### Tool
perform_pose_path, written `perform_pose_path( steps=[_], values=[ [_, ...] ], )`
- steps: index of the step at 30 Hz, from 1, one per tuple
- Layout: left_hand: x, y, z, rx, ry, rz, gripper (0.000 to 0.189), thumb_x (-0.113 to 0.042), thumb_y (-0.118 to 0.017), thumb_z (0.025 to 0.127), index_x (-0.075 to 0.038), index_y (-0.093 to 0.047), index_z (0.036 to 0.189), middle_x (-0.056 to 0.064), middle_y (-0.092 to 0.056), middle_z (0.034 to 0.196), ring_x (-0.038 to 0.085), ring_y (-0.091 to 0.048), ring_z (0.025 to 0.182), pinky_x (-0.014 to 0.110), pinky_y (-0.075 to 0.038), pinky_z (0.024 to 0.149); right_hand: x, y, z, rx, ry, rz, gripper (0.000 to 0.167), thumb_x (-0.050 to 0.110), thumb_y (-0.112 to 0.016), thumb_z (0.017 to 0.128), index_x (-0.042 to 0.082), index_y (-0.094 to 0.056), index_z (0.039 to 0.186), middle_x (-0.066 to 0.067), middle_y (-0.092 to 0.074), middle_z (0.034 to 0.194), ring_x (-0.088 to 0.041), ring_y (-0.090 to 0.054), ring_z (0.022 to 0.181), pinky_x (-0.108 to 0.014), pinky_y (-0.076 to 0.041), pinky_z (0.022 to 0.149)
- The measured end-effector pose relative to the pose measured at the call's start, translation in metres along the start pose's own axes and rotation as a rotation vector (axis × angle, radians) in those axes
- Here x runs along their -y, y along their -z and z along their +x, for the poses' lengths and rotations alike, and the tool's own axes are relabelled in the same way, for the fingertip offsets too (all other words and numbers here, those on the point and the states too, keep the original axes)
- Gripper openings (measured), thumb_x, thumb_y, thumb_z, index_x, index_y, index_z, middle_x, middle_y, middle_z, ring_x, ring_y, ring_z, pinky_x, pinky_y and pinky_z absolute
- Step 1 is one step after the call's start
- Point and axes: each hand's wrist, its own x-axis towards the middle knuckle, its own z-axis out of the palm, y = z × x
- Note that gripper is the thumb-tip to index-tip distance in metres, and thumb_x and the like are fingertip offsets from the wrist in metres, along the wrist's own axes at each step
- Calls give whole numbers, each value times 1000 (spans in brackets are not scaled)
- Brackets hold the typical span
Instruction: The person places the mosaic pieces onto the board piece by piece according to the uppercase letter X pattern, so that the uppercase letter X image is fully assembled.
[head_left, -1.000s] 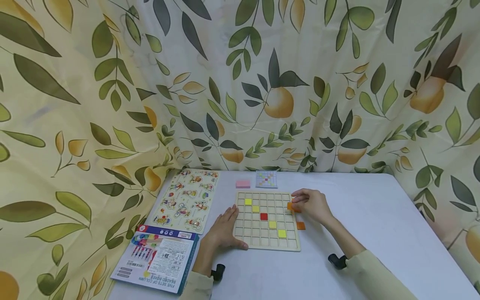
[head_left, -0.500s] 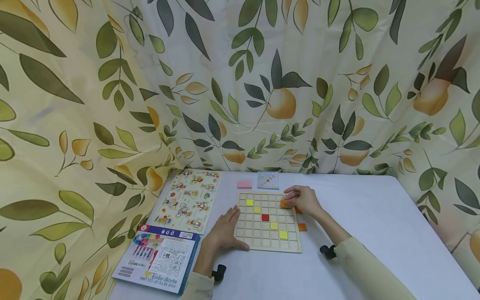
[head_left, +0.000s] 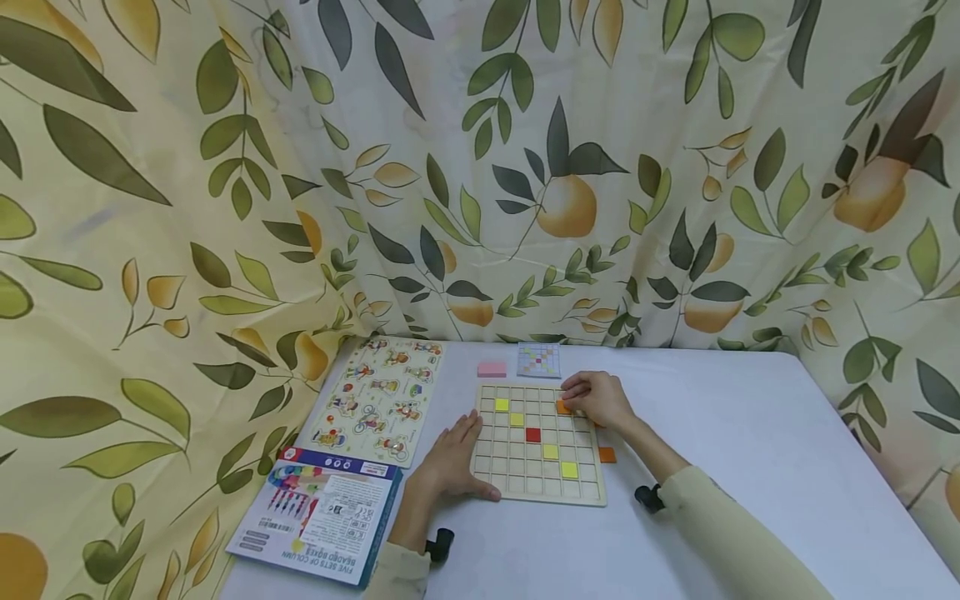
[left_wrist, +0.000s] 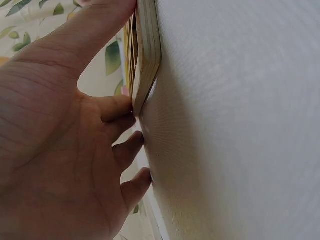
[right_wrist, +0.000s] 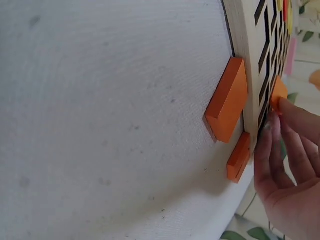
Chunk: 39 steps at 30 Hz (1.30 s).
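A wooden grid board [head_left: 517, 477] lies on the table, with yellow tiles [head_left: 517, 420] and a red tile [head_left: 533, 435] along a diagonal of its cells. My right hand [head_left: 602, 402] pinches a square orange tile [right_wrist: 278, 92] between thumb and fingertips over the board's far right corner. Fingers spread and extended, my left hand [head_left: 452, 458] rests along the board's left edge, thumb at the near corner. Beside the right edge lie two loose orange tiles; the nearer tile [right_wrist: 227, 102] shows fully in the right wrist view, the farther tile [right_wrist: 239, 159] is mostly hidden in the head view.
Behind the board are a pink block [head_left: 492, 369] and a small pattern card [head_left: 538, 361]. To the left lie a picture board [head_left: 375, 400] with cartoon figures and a printed flat box [head_left: 318, 517]. A leaf-patterned curtain [head_left: 480, 208] surrounds the white table [head_left: 720, 433].
My right hand has carried the orange tile leftward from beyond the board's right edge to over its upper right cells. The left hand stays at the left edge.
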Motion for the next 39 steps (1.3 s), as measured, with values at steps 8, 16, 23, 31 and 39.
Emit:
perform_pose_path(
  steps=[8,16,23,31,39],
  values=[
    [-2,3,-2,-1,-8,-21,132,-56,-96,65,-4,-27,165,10,-21,174,29,-16,160,51,-18,130,0,-5,1,5,9,-28,17,2,-80,89,3,-76,106,0,-77,86,-14,-71,81,-34,-58,81],
    [-4,3,-3,-1,-7,-12,131,-56,-96,65,-5,-27,165,9,-21,174,28,-17,160,50,-18,130,1,4,-10,-4,20,-27,23,6,-81,89,2,-76,111,-1,-76,91,-18,-70,86,-36,-57,81],
    [-5,5,-4,7,-2,-21,132,-58,-95,64,-7,-27,165,8,-20,174,28,-17,161,49,-18,130,-8,19,-19,-53,2,-85,21,4,-77,91,1,-76,112,-6,-76,98,-22,-71,92,-39,-61,80],
    [-4,7,-5,10,-5,-16,132,-59,-95,65,-7,-27,165,8,-20,174,28,-17,160,50,-18,130,-23,27,-24,-49,-82,-147,23,9,-80,89,2,-76,110,-11,-76,103,-24,-69,92,-36,-58,77],
    [-4,4,-3,7,-7,-21,132,-59,-94,65,-8,-27,166,7,-20,174,28,-16,161,50,-18,130,-23,32,-26,-51,-101,-141,27,8,-82,86,1,-75,112,-10,-75,100,-21,-67,86,-31,-55,70]
  ],
)
